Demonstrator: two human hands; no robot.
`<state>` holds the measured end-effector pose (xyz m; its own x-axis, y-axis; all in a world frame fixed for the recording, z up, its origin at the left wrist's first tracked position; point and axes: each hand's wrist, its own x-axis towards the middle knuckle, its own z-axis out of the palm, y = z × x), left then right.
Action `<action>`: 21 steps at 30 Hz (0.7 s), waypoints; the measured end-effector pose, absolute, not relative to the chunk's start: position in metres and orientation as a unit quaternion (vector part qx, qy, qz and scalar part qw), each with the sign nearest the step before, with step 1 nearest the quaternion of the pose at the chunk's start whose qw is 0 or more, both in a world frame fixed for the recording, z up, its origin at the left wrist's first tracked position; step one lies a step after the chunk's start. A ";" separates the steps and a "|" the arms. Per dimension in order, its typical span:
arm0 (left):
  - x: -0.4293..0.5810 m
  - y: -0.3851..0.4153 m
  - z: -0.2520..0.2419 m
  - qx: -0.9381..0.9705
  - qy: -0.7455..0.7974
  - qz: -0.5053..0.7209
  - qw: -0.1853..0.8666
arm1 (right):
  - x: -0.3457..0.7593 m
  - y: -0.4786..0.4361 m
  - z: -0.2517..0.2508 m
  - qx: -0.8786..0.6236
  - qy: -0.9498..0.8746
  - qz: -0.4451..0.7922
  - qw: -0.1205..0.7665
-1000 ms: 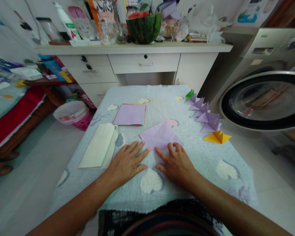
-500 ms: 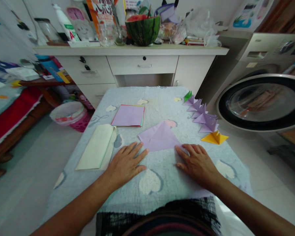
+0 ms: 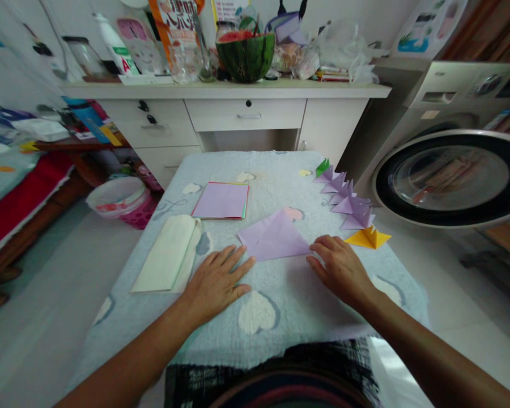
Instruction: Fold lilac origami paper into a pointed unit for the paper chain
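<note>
A lilac paper folded into a triangle lies on the pale blue cloth of the table. My left hand rests flat with spread fingers, its fingertips at the paper's left corner. My right hand lies flat at the paper's right corner, fingers touching the tip. Neither hand holds anything.
A stack of square coloured sheets and a cream folded paper lie to the left. A row of folded lilac pieces and a yellow one sit along the right edge. Desk behind, washing machine right, bucket left.
My right hand slid from the middle of the paper's lower edge out to its right corner. My left hand stayed in place.
</note>
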<state>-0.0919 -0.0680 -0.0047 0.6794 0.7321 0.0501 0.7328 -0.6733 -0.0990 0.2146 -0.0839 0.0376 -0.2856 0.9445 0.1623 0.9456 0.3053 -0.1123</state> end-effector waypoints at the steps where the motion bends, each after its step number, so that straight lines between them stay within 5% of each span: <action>1: -0.092 -0.068 -0.005 -0.915 -0.401 -0.003 0.055 | 0.204 -0.079 0.038 -0.576 -0.808 0.015 0.120; 21: -0.093 -0.063 -0.003 -0.894 -0.418 -0.131 0.093 | 0.149 -0.050 -0.002 -0.549 -0.817 0.051 0.168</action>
<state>-0.0928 -0.0630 -0.0026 0.6157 0.7237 0.3118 0.7725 -0.6324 -0.0574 0.1487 -0.0496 -0.0021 -0.3414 0.9140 0.2191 0.8798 0.3928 -0.2676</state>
